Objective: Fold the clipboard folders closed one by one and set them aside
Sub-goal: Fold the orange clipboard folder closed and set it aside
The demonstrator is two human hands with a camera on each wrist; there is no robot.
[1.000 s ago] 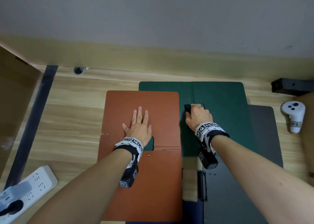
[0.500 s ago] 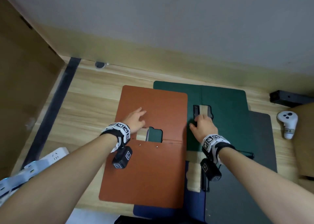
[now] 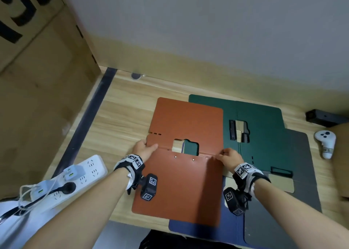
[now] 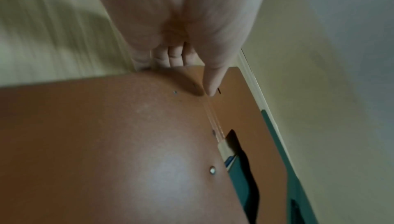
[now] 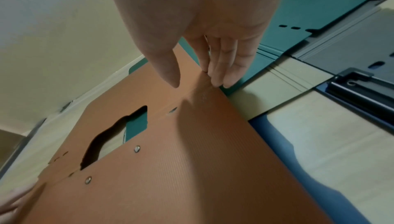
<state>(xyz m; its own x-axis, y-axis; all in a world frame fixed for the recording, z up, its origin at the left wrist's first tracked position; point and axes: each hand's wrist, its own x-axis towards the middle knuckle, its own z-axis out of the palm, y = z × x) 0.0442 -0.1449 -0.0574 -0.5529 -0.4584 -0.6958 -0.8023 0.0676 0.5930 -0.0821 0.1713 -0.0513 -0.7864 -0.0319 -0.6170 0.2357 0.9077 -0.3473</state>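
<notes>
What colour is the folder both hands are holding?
Rust orange folder; clearest in the head view.

1. The left hand's fingers (image 4: pixel 170 57) go under the left edge of the brown clipboard folder (image 3: pixel 185 182) and are hidden there; only the thumb lies on top.
2. Just right of the right hand (image 3: pixel 229 159), the green folder (image 3: pixel 264 131) is partly covered by the brown one.
3. Below that hand, the blue folder (image 3: pixel 232 228) and grey folder (image 3: pixel 306 182) run off the head view's bottom edge.
4. Left of the left hand, the left wrist view's wooden desk (image 4: pixel 53 42) is motion-blurred.
</notes>
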